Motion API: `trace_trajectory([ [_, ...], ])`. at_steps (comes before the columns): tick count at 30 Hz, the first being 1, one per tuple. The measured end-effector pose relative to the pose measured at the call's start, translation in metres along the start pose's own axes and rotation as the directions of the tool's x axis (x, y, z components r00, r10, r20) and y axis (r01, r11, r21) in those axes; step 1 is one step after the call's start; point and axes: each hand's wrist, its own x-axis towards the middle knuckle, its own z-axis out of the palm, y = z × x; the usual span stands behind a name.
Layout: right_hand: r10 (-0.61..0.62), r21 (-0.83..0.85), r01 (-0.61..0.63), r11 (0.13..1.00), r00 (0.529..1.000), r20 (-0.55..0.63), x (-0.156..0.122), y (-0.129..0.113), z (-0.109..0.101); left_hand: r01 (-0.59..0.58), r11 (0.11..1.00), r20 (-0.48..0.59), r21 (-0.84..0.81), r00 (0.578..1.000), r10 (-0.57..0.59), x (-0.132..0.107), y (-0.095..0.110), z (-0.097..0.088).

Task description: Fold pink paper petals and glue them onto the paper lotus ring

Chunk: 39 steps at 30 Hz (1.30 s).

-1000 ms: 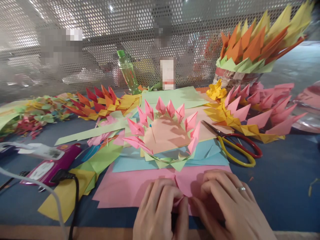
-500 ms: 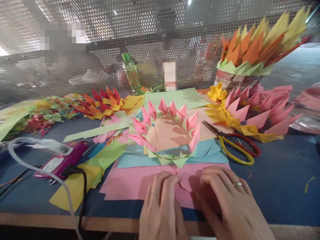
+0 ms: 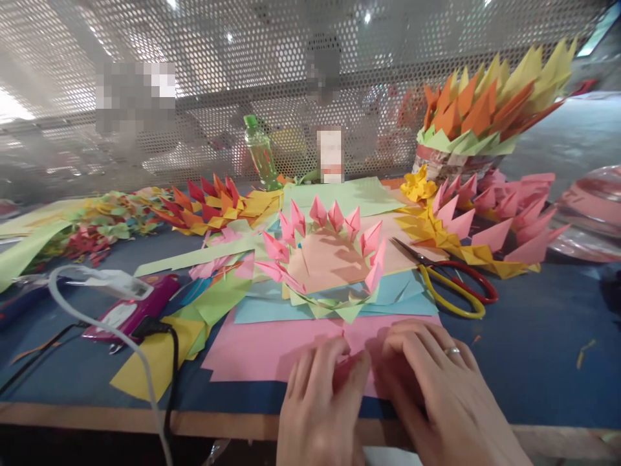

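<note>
Head view, left hand [image 3: 321, 391]: thumb back in sight beside curled fingers; I cannot tell its hold.
Right hand [image 3: 434, 378]: loosely curled, hold hidden.
Pink paper [image 3: 264, 348]: under both hands, on the near side of the petal ring [image 3: 348, 313] (handling seems unfinished).
Scissors [image 3: 427, 261]: right of the ring.

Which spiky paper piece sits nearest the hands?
The pink-and-green ring, front centre; the red-orange cluster, pink-yellow cluster and tall orange-yellow piece sit farther away.
</note>
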Motion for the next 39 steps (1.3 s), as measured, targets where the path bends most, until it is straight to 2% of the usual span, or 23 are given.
trace_trajectory([
  [5, -0.005, -0.009, 0.004, 1.000, 0.999, -0.033, 0.003, -0.001, 0.002, -0.103, 0.953, -0.056, 0.286, 0.991, 0.124, -0.016, 0.005, 0.007],
  [12, -0.046, -0.031, 0.044, 0.999, 0.996, -0.070, 0.001, 0.000, -0.001, -0.192, 0.906, -0.056, 0.377, 0.972, 0.230, -0.023, 0.005, 0.007],
  [14, -0.099, -0.050, 0.094, 0.994, 0.989, -0.106, -0.005, 0.003, -0.002, -0.195, 0.897, -0.063, 0.396, 0.969, 0.238, -0.023, 0.005, 0.007],
  [19, -0.342, -0.215, 0.313, 0.925, 0.933, -0.110, -0.021, 0.012, -0.001, -0.192, 0.887, -0.089, 0.420, 0.964, 0.251, -0.023, 0.006, 0.009],
  [24, -0.320, -0.253, 0.282, 0.926, 0.940, -0.122, -0.029, 0.012, 0.001, -0.203, 0.890, -0.076, 0.408, 0.964, 0.255, -0.022, 0.006, 0.008],
  [28, -0.388, -0.287, 0.349, 0.892, 0.917, -0.092, -0.027, 0.016, 0.000, -0.201, 0.886, -0.080, 0.419, 0.963, 0.256, -0.026, 0.004, 0.008],
  [31, -0.394, -0.307, 0.355, 0.883, 0.916, -0.076, -0.026, 0.017, 0.000, -0.205, 0.884, -0.071, 0.421, 0.964, 0.258, -0.032, 0.000, 0.009],
  [34, -0.390, -0.316, 0.353, 0.881, 0.919, -0.061, -0.026, 0.016, 0.000, -0.199, 0.907, -0.064, 0.371, 0.969, 0.238, -0.037, -0.003, 0.012],
  [39, -0.367, -0.313, 0.324, 0.893, 0.926, -0.089, -0.029, 0.014, 0.000, -0.153, 0.944, -0.110, 0.292, 0.975, 0.193, -0.034, 0.000, 0.014],
])
